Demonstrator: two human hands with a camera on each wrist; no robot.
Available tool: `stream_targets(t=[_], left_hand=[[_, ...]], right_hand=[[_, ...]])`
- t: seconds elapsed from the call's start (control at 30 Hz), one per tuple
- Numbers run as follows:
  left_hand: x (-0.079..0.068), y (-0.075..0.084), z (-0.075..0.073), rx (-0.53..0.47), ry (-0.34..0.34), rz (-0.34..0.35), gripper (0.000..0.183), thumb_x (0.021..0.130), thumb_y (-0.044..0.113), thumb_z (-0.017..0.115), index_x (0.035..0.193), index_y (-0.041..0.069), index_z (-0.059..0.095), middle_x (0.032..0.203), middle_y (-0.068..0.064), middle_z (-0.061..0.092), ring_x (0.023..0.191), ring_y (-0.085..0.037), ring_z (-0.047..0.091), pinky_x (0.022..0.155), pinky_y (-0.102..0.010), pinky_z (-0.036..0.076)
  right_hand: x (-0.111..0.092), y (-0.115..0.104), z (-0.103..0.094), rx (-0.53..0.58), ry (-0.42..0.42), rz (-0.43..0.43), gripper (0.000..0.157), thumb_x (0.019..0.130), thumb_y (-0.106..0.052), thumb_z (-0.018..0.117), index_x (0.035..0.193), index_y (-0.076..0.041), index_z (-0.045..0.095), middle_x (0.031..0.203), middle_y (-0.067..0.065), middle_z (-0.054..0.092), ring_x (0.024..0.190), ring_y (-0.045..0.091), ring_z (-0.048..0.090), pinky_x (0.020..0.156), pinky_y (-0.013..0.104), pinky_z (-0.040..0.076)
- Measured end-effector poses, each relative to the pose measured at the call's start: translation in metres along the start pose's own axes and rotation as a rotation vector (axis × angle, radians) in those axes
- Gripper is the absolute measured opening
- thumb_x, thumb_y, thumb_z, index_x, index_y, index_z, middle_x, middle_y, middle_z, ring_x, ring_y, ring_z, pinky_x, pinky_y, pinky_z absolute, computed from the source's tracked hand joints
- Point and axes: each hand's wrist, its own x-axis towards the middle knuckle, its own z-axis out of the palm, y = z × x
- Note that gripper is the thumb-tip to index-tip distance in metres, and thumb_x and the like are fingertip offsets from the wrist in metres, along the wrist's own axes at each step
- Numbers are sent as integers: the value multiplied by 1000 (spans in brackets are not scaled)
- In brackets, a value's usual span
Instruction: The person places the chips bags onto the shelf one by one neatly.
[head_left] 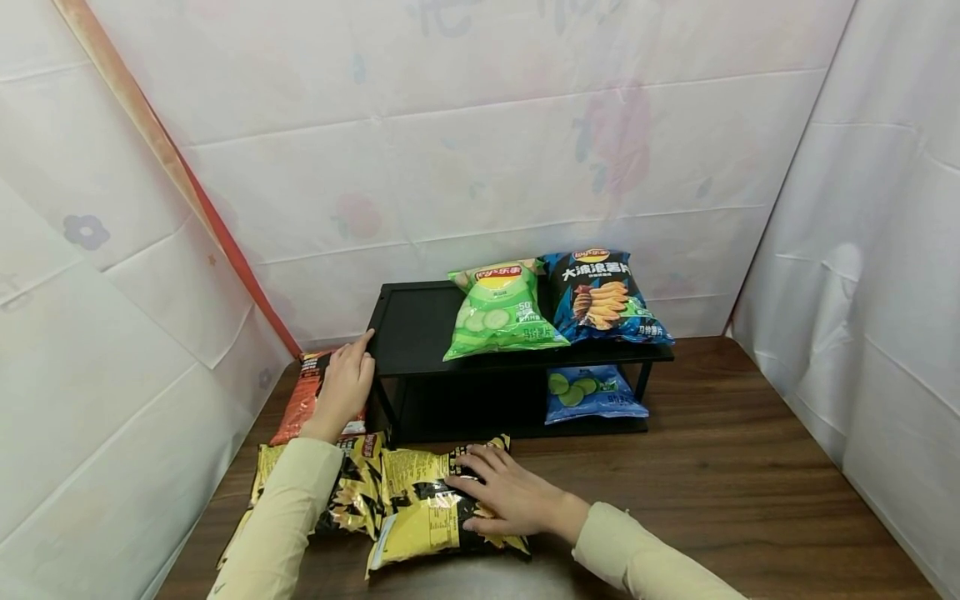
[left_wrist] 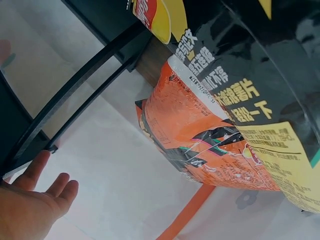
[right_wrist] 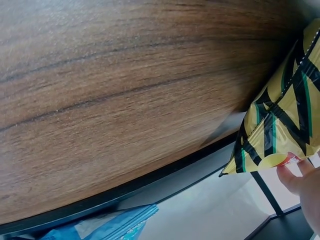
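My left hand (head_left: 347,387) is at the left edge of the black two-tier shelf (head_left: 408,329), index finger extended along it. In the left wrist view its fingertips appear to touch the shelf's frame. Just beside it, partly covered by the hand, lies a red-orange chip bag (head_left: 302,407). My right hand (head_left: 517,492) rests with spread fingers on a yellow-and-black chip bag (head_left: 423,529) in front of the shelf. The right wrist view shows fingertips against that bag's end (right_wrist: 272,137). More yellow-and-black bags (head_left: 358,492) lie to the left, partly behind my left forearm.
A green chip bag (head_left: 498,312) and a black-and-blue chip bag (head_left: 603,300) lean on the shelf's top tier. On the lower tier is a blue chip bag (head_left: 592,396). The wooden table (head_left: 750,467) meets white printed curtains (head_left: 525,167) at the back and sides.
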Motion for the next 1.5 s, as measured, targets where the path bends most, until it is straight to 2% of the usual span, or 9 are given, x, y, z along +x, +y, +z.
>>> stream_targets(t=[0.2,0.43,0.6,0.73,0.93,1.13,1.5], left_hand=[[0,0,0,0,-2,-2,50,99,29,17,146,15,26,143,-19,36,131,-43,26,104,-62,18],[0,-1,0,-3,-5,-3,50,99,30,17,146,16,25,143,-19,36,132,-43,25,104,-63,18],[0,-1,1,-5,-5,-5,50,99,30,17,146,17,25,143,-19,36,132,-42,25,104,-62,18],[0,-1,0,-5,-8,-7,50,99,30,17,146,17,25,143,-19,36,132,-42,25,104,-62,18],[-1,0,0,-3,-12,-14,50,99,31,16,146,17,25,143,-19,35,132,-42,25,104,-62,18],[-1,0,0,-5,-15,-13,50,99,31,17,146,17,24,143,-19,35,132,-42,24,104,-62,17],[0,0,0,-13,-15,-13,50,99,31,17,147,17,24,144,-19,34,131,-42,25,103,-63,18]], right_hand=[[-2,-4,0,-46,-60,15,77,86,-66,33,148,-26,12,151,7,20,140,30,16,109,54,24],[-3,-8,5,-148,-63,-3,94,77,-71,46,149,-26,6,151,10,19,140,34,14,108,56,23],[-4,-9,12,-212,-74,4,104,70,-76,50,149,-26,2,153,11,14,140,36,10,109,56,19],[-4,-11,14,-241,-79,20,109,68,-73,57,149,-25,1,153,11,12,140,38,10,108,56,22],[-3,-12,13,-224,-95,47,109,69,-59,67,149,-27,0,153,10,13,140,37,12,104,57,30],[-2,-12,8,-203,-120,56,107,71,-58,66,149,-26,1,153,9,15,138,36,18,103,55,33],[-3,-11,-8,-117,-107,57,90,77,-51,64,147,-23,15,149,9,24,134,36,29,99,54,39]])
